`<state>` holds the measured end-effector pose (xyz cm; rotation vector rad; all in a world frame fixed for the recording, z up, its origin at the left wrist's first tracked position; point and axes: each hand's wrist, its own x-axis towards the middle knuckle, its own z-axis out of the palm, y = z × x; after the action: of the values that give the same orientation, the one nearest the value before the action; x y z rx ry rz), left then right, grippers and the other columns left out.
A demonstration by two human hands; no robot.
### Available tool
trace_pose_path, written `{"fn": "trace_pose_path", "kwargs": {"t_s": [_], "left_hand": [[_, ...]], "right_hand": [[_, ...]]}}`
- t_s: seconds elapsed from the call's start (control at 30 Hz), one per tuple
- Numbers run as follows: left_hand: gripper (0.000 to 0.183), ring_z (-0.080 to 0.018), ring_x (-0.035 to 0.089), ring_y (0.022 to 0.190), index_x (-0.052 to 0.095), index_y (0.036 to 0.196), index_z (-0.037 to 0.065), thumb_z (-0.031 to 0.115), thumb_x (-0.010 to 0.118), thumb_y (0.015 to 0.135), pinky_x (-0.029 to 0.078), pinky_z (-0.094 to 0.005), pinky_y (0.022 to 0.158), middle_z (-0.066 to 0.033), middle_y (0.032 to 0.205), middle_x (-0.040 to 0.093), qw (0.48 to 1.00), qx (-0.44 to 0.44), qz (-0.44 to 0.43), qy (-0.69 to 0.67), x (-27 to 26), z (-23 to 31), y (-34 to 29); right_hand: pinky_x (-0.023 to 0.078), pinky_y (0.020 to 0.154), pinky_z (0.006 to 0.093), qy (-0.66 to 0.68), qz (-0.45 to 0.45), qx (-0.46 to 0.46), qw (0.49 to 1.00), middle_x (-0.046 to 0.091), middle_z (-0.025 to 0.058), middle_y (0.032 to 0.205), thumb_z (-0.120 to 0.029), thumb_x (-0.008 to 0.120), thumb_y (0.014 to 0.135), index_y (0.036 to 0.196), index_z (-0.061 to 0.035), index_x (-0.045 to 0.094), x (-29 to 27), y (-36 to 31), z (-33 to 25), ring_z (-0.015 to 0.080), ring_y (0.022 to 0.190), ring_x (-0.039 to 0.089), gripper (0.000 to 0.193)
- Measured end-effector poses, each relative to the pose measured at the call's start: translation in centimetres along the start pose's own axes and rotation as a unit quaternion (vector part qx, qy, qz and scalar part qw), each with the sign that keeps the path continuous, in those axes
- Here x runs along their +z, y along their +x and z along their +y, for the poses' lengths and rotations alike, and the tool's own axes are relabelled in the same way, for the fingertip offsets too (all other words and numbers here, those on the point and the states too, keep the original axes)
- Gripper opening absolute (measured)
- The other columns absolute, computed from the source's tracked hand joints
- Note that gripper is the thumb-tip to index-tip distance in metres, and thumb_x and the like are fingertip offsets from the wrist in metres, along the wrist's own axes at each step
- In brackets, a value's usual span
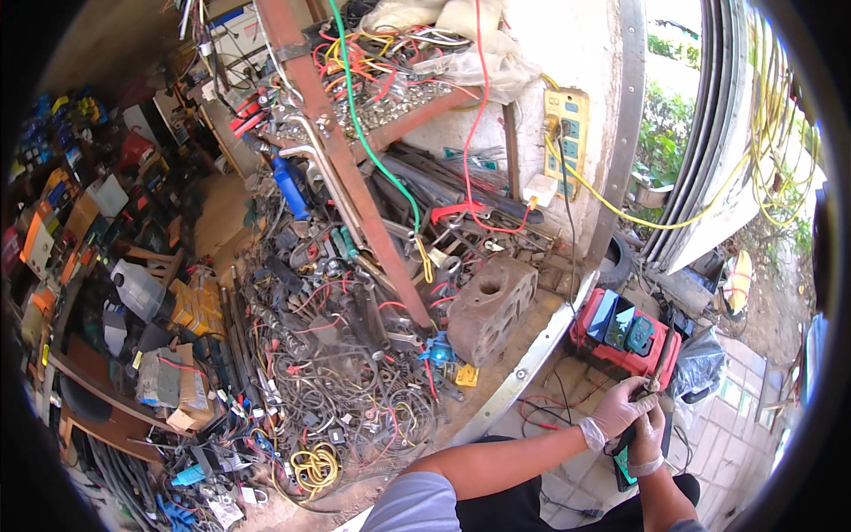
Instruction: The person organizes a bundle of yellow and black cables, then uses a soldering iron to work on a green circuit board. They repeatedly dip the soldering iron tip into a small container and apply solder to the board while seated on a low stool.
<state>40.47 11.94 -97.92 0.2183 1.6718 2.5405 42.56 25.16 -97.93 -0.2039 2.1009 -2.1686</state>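
Note:
In thin whitish gloves, my left hand (620, 410) and my right hand (648, 436) meet at the lower right, close to the near edge of a red box-shaped device (620, 335). Their fingers are closed together around a small dark piece. A thin brownish rod-like part (663, 359) rises above the fingertips, in front of the device. The fingers hide most of what they hold, so its kind does not show. Below the right hand is a dark object with a green face (624, 468), partly covered by the hand and wrist.
A metal sill (523, 377) borders a heap of cables and scrap (346, 390). A perforated brown block (492, 310) sits beside it. Red and black leads lie on the paving near the device. A yellow cord (656, 223) runs from a wall socket strip (565, 133). Black plastic (698, 363) lies right of the device.

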Motion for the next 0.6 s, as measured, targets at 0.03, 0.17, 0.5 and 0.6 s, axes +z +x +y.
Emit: {"fn": "trace_pose_path", "kwargs": {"t_s": [0.03,0.17,0.5,0.6], "left_hand": [[0.028,-0.0107,0.058,0.097,0.062,0.119,0.002,0.014,0.069,0.095,0.048,-0.028,0.09,-0.0025,0.103,0.064,1.0,0.002,0.005,0.0,0.0,-0.1,0.1],[0.027,-0.0117,0.06,0.098,0.063,0.116,0.003,0.015,0.072,0.093,0.049,-0.0291,0.089,-0.003,0.104,0.065,0.999,-0.005,0.035,0.027,0.3,-0.3,0.6],[0.032,-0.0158,0.062,0.097,0.063,0.116,0.001,0.015,0.075,0.09,0.049,-0.0316,0.09,-0.007,0.103,0.066,0.991,0.068,0.114,0.034,0.7,-0.4,1.8],[0.033,-0.0163,0.062,0.097,0.063,0.116,0.001,0.014,0.075,0.089,0.049,-0.0316,0.09,-0.0074,0.103,0.066,0.986,0.075,0.14,0.054,0.6,0.0,1.9]], "right_hand": [[0.048,0.08,0.0265,0.003,0.001,0.0,1.0,0.062,0.0033,0.099,-0.034,0.065,0.094,0.107,-0.0001,0.061,0.0,0.1,0.1,0.0113,0.089,0.058,0.037],[0.049,0.087,0.0292,0.027,-0.035,-0.048,0.998,0.063,0.0063,0.112,-0.034,0.059,0.099,0.126,0.0035,0.057,-0.5,0.6,1.2,0.0145,0.101,0.06,0.047],[0.049,0.095,0.0313,0.021,-0.055,-0.011,0.998,0.061,0.0101,0.128,-0.04,0.06,0.101,0.139,0.0037,0.049,-2.0,2.4,2.0,0.0182,0.111,0.061,0.059],[0.049,0.094,0.032,0.033,-0.039,-0.052,0.997,0.062,0.0098,0.126,-0.042,0.06,0.101,0.137,0.0037,0.05,-1.2,2.9,2.3,0.0183,0.109,0.061,0.059]]}}
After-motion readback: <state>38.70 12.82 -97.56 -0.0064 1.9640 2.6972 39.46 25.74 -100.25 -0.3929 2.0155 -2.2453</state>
